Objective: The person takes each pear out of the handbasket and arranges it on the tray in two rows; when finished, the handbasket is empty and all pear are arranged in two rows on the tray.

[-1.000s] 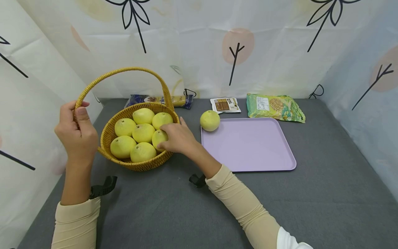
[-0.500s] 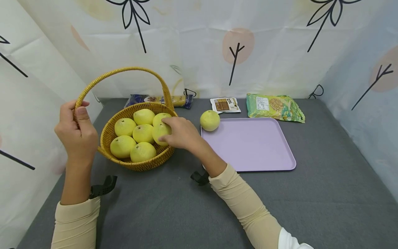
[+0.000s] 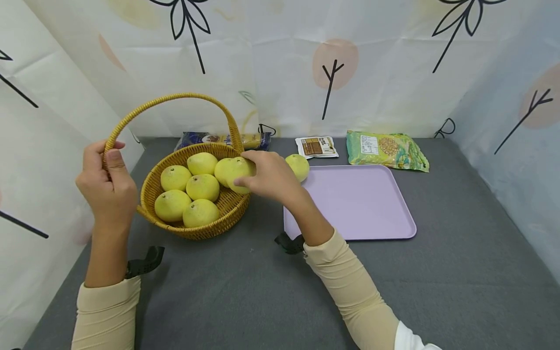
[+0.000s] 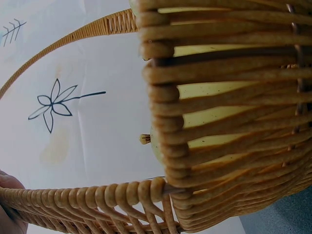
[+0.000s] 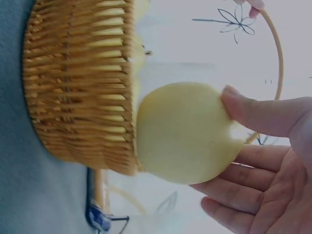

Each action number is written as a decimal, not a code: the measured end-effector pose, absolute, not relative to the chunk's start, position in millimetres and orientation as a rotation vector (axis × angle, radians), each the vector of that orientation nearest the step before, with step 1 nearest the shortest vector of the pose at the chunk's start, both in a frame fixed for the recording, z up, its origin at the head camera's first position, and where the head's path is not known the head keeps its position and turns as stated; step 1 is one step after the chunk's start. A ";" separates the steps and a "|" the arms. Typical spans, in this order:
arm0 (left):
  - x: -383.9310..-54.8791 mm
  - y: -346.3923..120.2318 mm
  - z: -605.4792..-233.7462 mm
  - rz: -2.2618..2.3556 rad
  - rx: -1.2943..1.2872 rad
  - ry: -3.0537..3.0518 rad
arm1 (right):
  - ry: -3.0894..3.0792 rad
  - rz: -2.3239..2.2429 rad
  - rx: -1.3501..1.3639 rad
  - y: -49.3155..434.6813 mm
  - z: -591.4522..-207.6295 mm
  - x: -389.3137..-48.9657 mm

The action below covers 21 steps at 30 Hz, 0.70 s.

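My left hand [image 3: 107,187] grips the tall arched handle [image 3: 177,96] of a round wicker basket [image 3: 210,231], which stands on the table at left. Several round, yellow-green pears [image 3: 203,186] lie inside it. With thumb and fingers, my right hand [image 3: 275,177] holds one pear [image 5: 187,131] over the basket's right rim. In the right wrist view that pear is beyond the rim, with the thumb on one side and fingers on the other. The left wrist view shows the woven wall [image 4: 234,112] close up, pears behind its gaps. Another pear [image 3: 298,166] sits at the lilac tray's far-left corner.
The lilac tray [image 3: 354,204] lies right of the basket. Behind are a blue-and-yellow packet [image 3: 255,142], a small white-and-brown packet [image 3: 317,147] and a green bag [image 3: 387,150]. Printed cloth walls [image 3: 280,68] bound the grey table [image 3: 245,296].
My right hand has lifted a pear from the basket's right side and moved it up and rightward to the rim. My left hand stays on the handle.
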<state>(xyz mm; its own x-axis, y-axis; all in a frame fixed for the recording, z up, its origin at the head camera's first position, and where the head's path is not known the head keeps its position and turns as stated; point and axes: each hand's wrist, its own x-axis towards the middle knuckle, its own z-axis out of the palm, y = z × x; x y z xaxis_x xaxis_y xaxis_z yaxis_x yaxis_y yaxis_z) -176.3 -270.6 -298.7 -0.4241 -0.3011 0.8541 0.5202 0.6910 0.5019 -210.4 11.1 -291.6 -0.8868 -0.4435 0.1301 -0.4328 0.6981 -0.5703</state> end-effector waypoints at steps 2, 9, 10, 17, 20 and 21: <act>-176.2 -270.6 -298.5 -0.915 -0.171 -1.794 | 2.865 -0.959 -0.736 15.3 -290.2 -211.1; -176.3 -270.5 -299.0 -0.920 -0.169 -1.792 | 2.744 -0.992 -0.836 27.7 -289.5 -215.1; -176.4 -270.4 -299.0 -0.921 -0.169 -1.791 | 2.733 -0.993 -0.844 28.9 -289.6 -215.3; -175.9 -270.7 -298.7 -0.913 -0.167 -1.792 | 2.740 -0.986 -0.835 30.0 -291.1 -214.6; -175.6 -270.5 -298.6 -0.917 -0.171 -1.793 | 2.758 -0.997 -0.838 29.7 -292.1 -214.8; -175.5 -270.4 -298.4 -0.918 -0.172 -1.794 | 2.757 -1.004 -0.837 30.2 -292.1 -214.8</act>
<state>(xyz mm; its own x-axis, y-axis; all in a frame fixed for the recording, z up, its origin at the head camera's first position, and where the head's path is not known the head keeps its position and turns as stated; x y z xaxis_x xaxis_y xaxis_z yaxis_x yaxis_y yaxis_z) -175.5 -270.4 -298.4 -0.4265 -0.2997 0.8534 0.5169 0.6935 0.5019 -214.8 30.2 -292.1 -0.8457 -0.5246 0.0985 -0.4650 0.6336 -0.6183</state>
